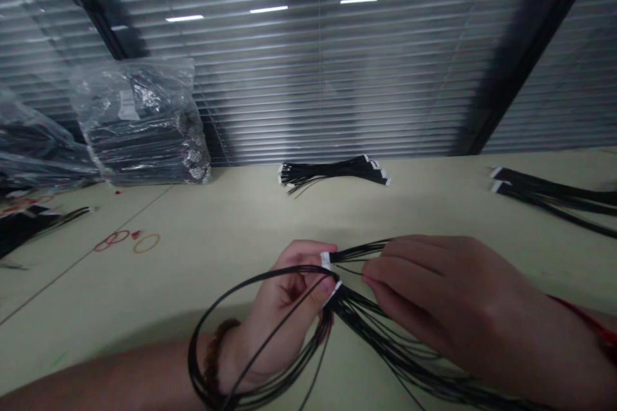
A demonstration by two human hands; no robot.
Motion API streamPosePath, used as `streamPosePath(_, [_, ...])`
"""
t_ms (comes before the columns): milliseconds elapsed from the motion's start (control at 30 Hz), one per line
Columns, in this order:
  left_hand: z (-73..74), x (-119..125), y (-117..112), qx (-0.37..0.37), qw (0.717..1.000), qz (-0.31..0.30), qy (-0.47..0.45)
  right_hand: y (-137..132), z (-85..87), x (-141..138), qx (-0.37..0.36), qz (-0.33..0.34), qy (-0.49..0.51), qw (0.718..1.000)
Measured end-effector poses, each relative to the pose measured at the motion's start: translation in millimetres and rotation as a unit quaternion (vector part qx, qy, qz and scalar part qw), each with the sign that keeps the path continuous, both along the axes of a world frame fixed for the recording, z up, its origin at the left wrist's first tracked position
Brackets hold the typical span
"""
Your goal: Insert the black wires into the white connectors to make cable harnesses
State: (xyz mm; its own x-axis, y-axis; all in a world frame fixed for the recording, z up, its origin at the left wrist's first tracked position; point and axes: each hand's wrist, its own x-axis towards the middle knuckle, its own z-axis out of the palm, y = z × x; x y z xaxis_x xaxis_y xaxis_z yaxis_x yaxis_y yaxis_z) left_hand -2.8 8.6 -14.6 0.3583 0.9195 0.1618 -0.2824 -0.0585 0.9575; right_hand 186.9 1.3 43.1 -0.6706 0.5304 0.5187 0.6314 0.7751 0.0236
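Observation:
My left hand (294, 308) is closed around the white connectors of a black wire harness (366, 327). One white connector (326, 261) shows at its fingertips, and another lies under the thumb. Some of the wires loop back over my left wrist; the rest run down to the right. My right hand (434, 295) pinches thin black wires just right of the upper connector, one strand ending at its fingertips. The wire ends behind its fingers are hidden.
At the back lies a bundle of black wires with white connectors (332, 170). More black harnesses (554, 192) rest at the right. Clear plastic bags of wires (144, 135) stand at the back left, near red and yellow rubber bands (146, 243). Window blinds (337, 77) rise behind the table.

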Motion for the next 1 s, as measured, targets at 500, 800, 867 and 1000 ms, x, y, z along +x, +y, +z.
streamPosePath(500, [7.5,1.0,-2.4,-0.012,0.999,-0.009,0.04,-0.8,-0.4,-0.4,0.009,0.003,0.003,1.0])
streamPosePath(800, [1.9,3.5,1.9,-0.029,0.999,0.0,0.037,4.7,-7.8,-5.0,0.007,0.003,-0.017,1.0])
streamPosePath(867, [-1.3,5.0,6.2,-0.025,0.999,0.021,0.018,2.7,-2.5,-4.4,0.055,-0.037,-0.014,0.998])
streamPosePath(1000, [-3.5,6.7,9.6,-0.034,0.998,0.051,0.012,-6.2,-0.5,-7.4,0.0,-0.039,0.002,0.999])
